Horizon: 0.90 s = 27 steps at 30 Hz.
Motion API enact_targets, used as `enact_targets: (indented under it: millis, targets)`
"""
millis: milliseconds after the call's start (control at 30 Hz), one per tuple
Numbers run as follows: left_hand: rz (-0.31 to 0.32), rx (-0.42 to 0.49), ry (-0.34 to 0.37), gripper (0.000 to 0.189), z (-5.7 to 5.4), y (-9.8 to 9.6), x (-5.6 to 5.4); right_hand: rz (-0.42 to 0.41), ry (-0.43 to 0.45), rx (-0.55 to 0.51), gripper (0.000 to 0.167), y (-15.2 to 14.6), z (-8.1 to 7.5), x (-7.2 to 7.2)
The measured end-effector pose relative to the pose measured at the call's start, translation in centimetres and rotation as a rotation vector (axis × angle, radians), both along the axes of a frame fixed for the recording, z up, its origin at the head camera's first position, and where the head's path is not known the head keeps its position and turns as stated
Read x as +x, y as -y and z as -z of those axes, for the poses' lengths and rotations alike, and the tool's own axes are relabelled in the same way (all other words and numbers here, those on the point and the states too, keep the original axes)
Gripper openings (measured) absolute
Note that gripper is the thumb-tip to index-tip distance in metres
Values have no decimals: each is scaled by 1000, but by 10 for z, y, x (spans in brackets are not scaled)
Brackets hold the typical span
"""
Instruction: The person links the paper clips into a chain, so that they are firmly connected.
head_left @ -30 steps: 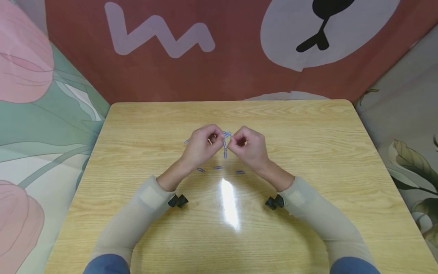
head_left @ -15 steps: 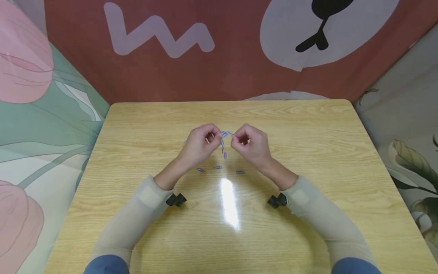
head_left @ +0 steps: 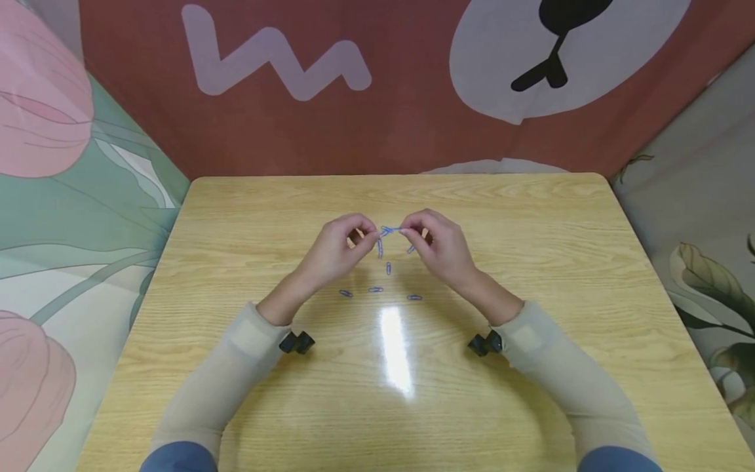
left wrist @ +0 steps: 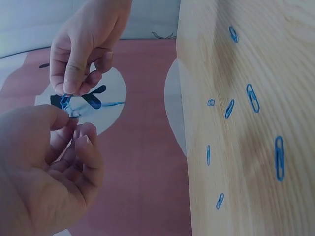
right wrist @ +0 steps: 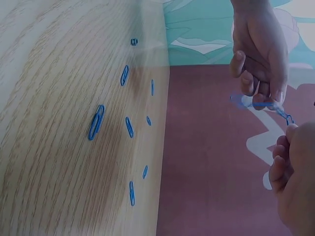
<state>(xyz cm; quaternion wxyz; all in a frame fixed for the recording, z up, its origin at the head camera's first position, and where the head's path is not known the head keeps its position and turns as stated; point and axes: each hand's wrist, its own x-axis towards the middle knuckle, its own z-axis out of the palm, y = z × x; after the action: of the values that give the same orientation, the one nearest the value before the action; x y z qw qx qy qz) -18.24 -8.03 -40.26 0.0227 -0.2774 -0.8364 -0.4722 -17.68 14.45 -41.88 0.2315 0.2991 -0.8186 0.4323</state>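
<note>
A short chain of blue paper clips (head_left: 387, 230) is held up between my two hands above the table. My left hand (head_left: 337, 249) pinches it between thumb and index finger, and a loose end hangs down just right of those fingertips. Facing it, my right hand (head_left: 440, 248) pinches the other end. In the left wrist view the linked clips (left wrist: 69, 105) bunch between both sets of fingertips. The right wrist view shows the chain (right wrist: 266, 104) running past my left hand (right wrist: 263, 49) to my right hand (right wrist: 304, 169). Fingers partly hide the links.
Several loose blue paper clips lie on the wooden table (head_left: 236, 216), among them one paper clip (head_left: 388, 268) below the hands and another paper clip (head_left: 415, 297) nearer me. A printed red cloth (head_left: 401, 131) hangs behind the table's far edge. Black cameras sit at both wrists.
My hands have drawn apart, left hand leftward and right hand rightward and slightly up. The chain between them has stretched out. A loose clip beside my right hand has come into view.
</note>
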Motion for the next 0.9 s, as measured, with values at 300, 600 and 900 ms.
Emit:
enact_targets:
  millis: [300, 600, 900]
  targets:
    - [-20, 55, -12, 12, -2, -1, 1, -17, -9, 9, 8, 3, -1, 0]
    - [23, 130, -103, 9, -1, -6, -1, -31, -23, 5, 7, 5, -2, 0]
    - [5, 114, -125, 4, -2, -8, -1, -48, 8, -17, 5, 7, -4, 2]
